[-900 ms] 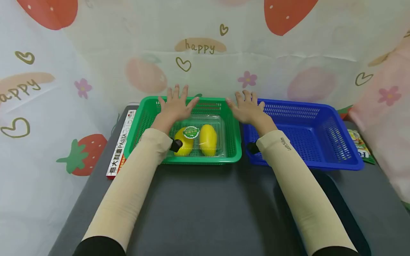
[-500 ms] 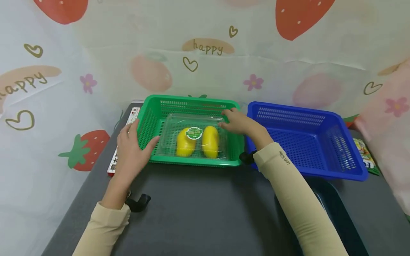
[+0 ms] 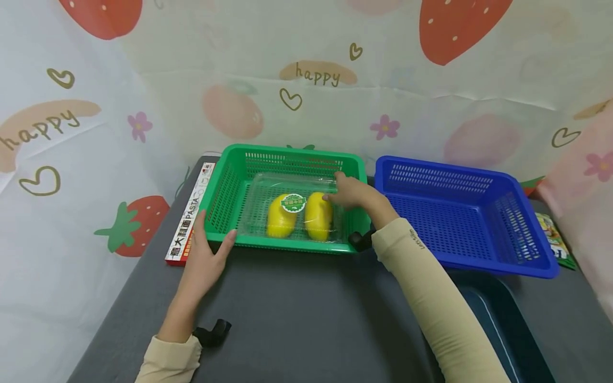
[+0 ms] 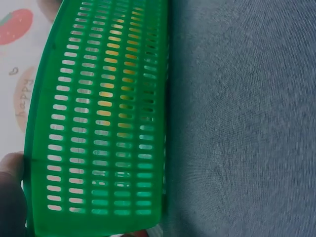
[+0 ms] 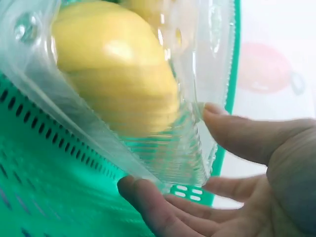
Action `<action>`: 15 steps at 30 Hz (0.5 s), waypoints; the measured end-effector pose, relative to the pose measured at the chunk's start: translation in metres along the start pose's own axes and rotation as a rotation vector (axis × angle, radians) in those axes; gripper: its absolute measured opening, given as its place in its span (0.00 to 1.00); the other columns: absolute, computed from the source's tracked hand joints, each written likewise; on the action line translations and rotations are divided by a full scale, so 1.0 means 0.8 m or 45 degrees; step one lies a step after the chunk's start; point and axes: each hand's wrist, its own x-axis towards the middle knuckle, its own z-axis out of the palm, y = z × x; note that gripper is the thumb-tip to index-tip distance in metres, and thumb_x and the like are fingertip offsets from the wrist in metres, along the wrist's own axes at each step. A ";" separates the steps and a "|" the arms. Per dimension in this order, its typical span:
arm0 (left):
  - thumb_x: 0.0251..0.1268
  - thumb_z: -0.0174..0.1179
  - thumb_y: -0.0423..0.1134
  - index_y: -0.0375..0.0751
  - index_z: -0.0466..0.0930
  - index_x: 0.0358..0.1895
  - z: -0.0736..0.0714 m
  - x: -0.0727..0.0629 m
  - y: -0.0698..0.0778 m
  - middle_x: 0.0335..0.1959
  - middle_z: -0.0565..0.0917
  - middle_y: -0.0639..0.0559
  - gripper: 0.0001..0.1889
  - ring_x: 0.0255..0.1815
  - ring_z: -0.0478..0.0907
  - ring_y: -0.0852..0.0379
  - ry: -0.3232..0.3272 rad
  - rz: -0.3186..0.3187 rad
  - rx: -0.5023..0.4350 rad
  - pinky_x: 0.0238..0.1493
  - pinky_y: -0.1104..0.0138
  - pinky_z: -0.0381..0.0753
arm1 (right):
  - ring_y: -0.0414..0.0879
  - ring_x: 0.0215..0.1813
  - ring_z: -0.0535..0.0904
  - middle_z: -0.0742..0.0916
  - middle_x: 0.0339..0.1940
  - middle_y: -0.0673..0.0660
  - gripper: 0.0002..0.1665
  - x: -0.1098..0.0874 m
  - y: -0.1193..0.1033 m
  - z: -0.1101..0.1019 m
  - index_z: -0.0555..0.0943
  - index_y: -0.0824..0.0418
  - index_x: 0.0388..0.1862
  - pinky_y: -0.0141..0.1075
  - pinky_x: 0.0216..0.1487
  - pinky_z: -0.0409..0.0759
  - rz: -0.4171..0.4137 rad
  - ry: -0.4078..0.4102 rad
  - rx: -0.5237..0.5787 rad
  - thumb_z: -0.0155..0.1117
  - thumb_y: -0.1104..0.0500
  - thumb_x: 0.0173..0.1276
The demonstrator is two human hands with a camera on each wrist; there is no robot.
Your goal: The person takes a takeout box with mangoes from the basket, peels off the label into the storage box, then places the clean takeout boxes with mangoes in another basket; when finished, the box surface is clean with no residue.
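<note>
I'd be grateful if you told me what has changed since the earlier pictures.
The left hand has drawn back from over the green basket to its near left corner, touching the rim. The right hand has come from the basket's far right corner to grip the right end of the clear container. The container and its yellow fruits are still in that basket; the blue basket remains beside it.

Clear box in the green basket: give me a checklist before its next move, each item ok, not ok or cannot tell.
1. Right-hand grip on clear box: ok, thumb and fingers at its corner.
2. Left-hand grip at near-left corner of green basket: ok, touching.
3. Yellow fruits in clear box: ok, two.
4. Removal of clear box from green basket: not ok, it is inside.
5. Secure closure of clear box: cannot tell.
</note>
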 end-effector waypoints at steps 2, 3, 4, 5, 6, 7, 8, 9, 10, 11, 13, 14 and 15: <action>0.67 0.52 0.62 0.51 0.30 0.77 0.001 0.000 0.000 0.77 0.44 0.39 0.48 0.75 0.47 0.39 -0.011 -0.021 -0.028 0.68 0.37 0.52 | 0.42 0.21 0.69 0.81 0.42 0.61 0.50 0.001 0.001 0.000 0.36 0.63 0.78 0.40 0.36 0.75 0.022 0.011 0.100 0.53 0.45 0.73; 0.67 0.51 0.62 0.51 0.29 0.77 0.001 -0.001 0.000 0.77 0.44 0.40 0.48 0.76 0.47 0.39 -0.012 -0.028 -0.036 0.68 0.37 0.51 | 0.42 0.19 0.67 0.81 0.38 0.60 0.51 0.001 0.001 0.000 0.36 0.62 0.78 0.40 0.36 0.75 0.042 0.012 0.153 0.54 0.45 0.73; 0.67 0.51 0.62 0.52 0.29 0.77 0.001 -0.001 0.000 0.77 0.44 0.40 0.48 0.75 0.47 0.39 -0.012 -0.034 -0.040 0.68 0.37 0.51 | 0.43 0.20 0.69 0.81 0.36 0.60 0.52 0.001 0.002 -0.001 0.35 0.62 0.78 0.40 0.38 0.75 0.058 0.017 0.191 0.55 0.45 0.72; 0.67 0.51 0.62 0.52 0.29 0.77 0.001 -0.001 0.001 0.77 0.45 0.40 0.48 0.75 0.48 0.38 -0.009 -0.038 -0.038 0.67 0.37 0.52 | 0.45 0.22 0.72 0.82 0.42 0.60 0.53 0.000 0.001 -0.001 0.35 0.62 0.78 0.41 0.42 0.76 0.073 0.024 0.225 0.56 0.45 0.71; 0.67 0.51 0.62 0.52 0.30 0.77 0.001 -0.001 0.001 0.77 0.45 0.40 0.48 0.75 0.48 0.39 -0.007 -0.040 -0.038 0.68 0.37 0.52 | 0.48 0.26 0.76 0.82 0.49 0.62 0.54 -0.001 0.001 -0.002 0.36 0.62 0.78 0.43 0.47 0.76 0.085 0.032 0.254 0.57 0.44 0.71; 0.67 0.51 0.62 0.53 0.30 0.77 0.001 -0.002 0.002 0.77 0.45 0.41 0.47 0.75 0.48 0.39 -0.005 -0.042 -0.037 0.68 0.37 0.52 | 0.50 0.32 0.79 0.79 0.57 0.63 0.54 -0.002 0.001 -0.003 0.36 0.62 0.78 0.45 0.53 0.76 0.097 0.039 0.277 0.58 0.44 0.70; 0.67 0.51 0.62 0.53 0.30 0.77 0.002 -0.002 0.002 0.77 0.45 0.41 0.47 0.75 0.48 0.39 -0.004 -0.043 -0.039 0.68 0.38 0.52 | 0.52 0.37 0.80 0.77 0.61 0.64 0.55 -0.002 0.001 -0.003 0.36 0.62 0.78 0.47 0.58 0.73 0.106 0.039 0.302 0.58 0.43 0.70; 0.67 0.51 0.62 0.53 0.30 0.77 0.002 -0.001 0.002 0.77 0.45 0.41 0.47 0.75 0.48 0.39 -0.003 -0.044 -0.039 0.68 0.38 0.52 | 0.54 0.41 0.80 0.74 0.65 0.65 0.55 -0.003 0.001 -0.003 0.37 0.62 0.78 0.48 0.61 0.71 0.114 0.040 0.333 0.59 0.43 0.69; 0.67 0.51 0.63 0.54 0.30 0.77 0.002 -0.001 0.002 0.77 0.45 0.41 0.47 0.75 0.48 0.39 -0.002 -0.047 -0.038 0.68 0.38 0.52 | 0.53 0.37 0.80 0.78 0.60 0.64 0.54 -0.003 0.000 -0.003 0.38 0.62 0.78 0.48 0.60 0.72 0.110 0.045 0.370 0.59 0.43 0.69; 0.67 0.50 0.63 0.54 0.30 0.77 0.003 -0.001 0.001 0.77 0.46 0.41 0.47 0.75 0.49 0.39 -0.001 -0.051 -0.036 0.68 0.38 0.52 | 0.51 0.32 0.78 0.81 0.53 0.62 0.54 -0.003 0.000 -0.003 0.39 0.62 0.78 0.48 0.58 0.72 0.107 0.043 0.416 0.59 0.43 0.69; 0.66 0.50 0.64 0.55 0.30 0.77 0.003 -0.001 0.001 0.77 0.46 0.41 0.47 0.75 0.50 0.39 -0.003 -0.060 -0.035 0.68 0.38 0.52 | 0.47 0.22 0.71 0.80 0.33 0.58 0.52 -0.003 -0.001 -0.004 0.42 0.61 0.78 0.45 0.48 0.75 0.093 0.036 0.504 0.58 0.42 0.69; 0.66 0.50 0.64 0.55 0.30 0.77 0.003 -0.001 0.001 0.77 0.46 0.41 0.47 0.75 0.50 0.39 -0.004 -0.061 -0.037 0.68 0.38 0.52 | 0.46 0.21 0.69 0.78 0.31 0.56 0.51 -0.004 -0.001 -0.004 0.44 0.61 0.78 0.43 0.44 0.75 0.082 0.032 0.539 0.57 0.42 0.70; 0.66 0.50 0.64 0.55 0.30 0.77 0.004 -0.001 0.001 0.77 0.46 0.41 0.47 0.74 0.50 0.39 -0.004 -0.061 -0.039 0.68 0.39 0.52 | 0.45 0.20 0.67 0.77 0.30 0.56 0.49 -0.004 -0.002 -0.004 0.45 0.61 0.78 0.42 0.41 0.74 0.073 0.029 0.575 0.57 0.42 0.70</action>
